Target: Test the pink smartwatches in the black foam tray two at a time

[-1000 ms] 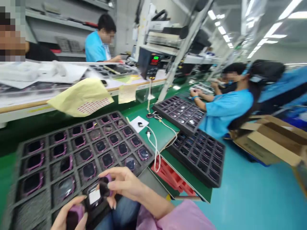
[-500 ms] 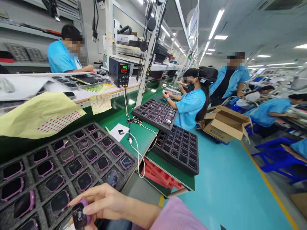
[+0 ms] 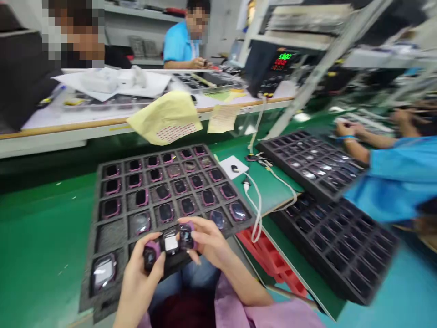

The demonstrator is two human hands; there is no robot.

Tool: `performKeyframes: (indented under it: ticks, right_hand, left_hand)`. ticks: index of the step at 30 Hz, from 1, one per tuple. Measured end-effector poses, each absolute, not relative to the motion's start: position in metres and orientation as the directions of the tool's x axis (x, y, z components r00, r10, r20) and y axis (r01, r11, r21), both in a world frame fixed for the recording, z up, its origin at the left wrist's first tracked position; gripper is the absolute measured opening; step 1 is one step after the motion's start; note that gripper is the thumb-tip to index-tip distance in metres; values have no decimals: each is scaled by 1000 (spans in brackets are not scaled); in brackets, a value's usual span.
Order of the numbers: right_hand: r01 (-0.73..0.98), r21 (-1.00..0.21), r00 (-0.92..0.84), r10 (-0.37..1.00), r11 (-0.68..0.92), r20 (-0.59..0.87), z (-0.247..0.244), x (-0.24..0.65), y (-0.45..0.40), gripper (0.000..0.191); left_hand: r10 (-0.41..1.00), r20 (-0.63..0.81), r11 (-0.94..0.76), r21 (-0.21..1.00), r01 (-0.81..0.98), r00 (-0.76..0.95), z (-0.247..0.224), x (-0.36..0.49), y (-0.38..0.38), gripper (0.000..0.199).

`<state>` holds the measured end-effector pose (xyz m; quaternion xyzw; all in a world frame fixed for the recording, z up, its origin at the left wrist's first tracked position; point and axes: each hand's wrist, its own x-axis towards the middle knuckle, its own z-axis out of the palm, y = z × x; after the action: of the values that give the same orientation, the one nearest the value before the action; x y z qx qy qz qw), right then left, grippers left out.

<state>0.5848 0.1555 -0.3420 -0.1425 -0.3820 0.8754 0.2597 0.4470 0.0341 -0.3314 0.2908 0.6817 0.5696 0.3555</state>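
Above the near edge of a black foam tray (image 3: 112, 233), my left hand (image 3: 141, 269) pinches a purple-framed smartwatch case (image 3: 150, 256) between thumb and fingers. My right hand (image 3: 213, 241) grips a second purple smartwatch case (image 3: 186, 236), its dark face tilted up. Between the two hands is another watch case (image 3: 171, 241) with a bright white face; whether it lies in the tray or is held I cannot tell. Several more purple watch cases (image 3: 166, 212) fill the tray's compartments. One compartment at the left side is bare, and some near ones are hidden by my hands.
More foam trays (image 3: 344, 255) of watches are stacked to the right. White cables (image 3: 261, 200) and a white paper (image 3: 232, 165) lie beside my tray. A power supply (image 3: 269, 68) stands on the shelf. Yellow sheets (image 3: 170, 120) hang from its edge. Co-workers (image 3: 177, 45) sit beyond and right.
My view has swung left and down towards the tray. The left hand now shows, holding a watch case. My right hand still has a watch case, now held over the tray's near edge.
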Motion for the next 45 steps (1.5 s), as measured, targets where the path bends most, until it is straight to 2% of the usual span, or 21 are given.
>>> performKeyframes:
  ticks: [6, 26, 33, 38, 42, 45]
  right_hand:
    - [-321, -766, -810, 580, -557, -82, -341, 582, 160, 34]
    - [-331, -795, -815, 578, -509, -31, -338, 582, 159, 31]
    - [-340, -792, -823, 568, -506, -9, -333, 585, 158, 31]
    - [-337, -794, -818, 574, -506, -19, -330, 585, 156, 31]
    - [-291, -797, -837, 544, -530, -56, -328, 584, 158, 36]
    - [-260, -811, -856, 514, -524, -59, -326, 585, 159, 36]
  left_hand:
    - [825, -126, 162, 987, 17, -551, -326, 441, 39, 29]
    - [816, -121, 128, 991, -28, -565, -329, 439, 35, 32]
    - [791, -88, 85, 996, -33, -606, -327, 440, 33, 31]
    - [811, -120, 93, 993, -75, -573, -326, 439, 32, 26]
    - [841, -176, 79, 976, -205, -512, -325, 437, 35, 43]
    - [892, -152, 19, 953, -302, -425, -327, 434, 35, 52]
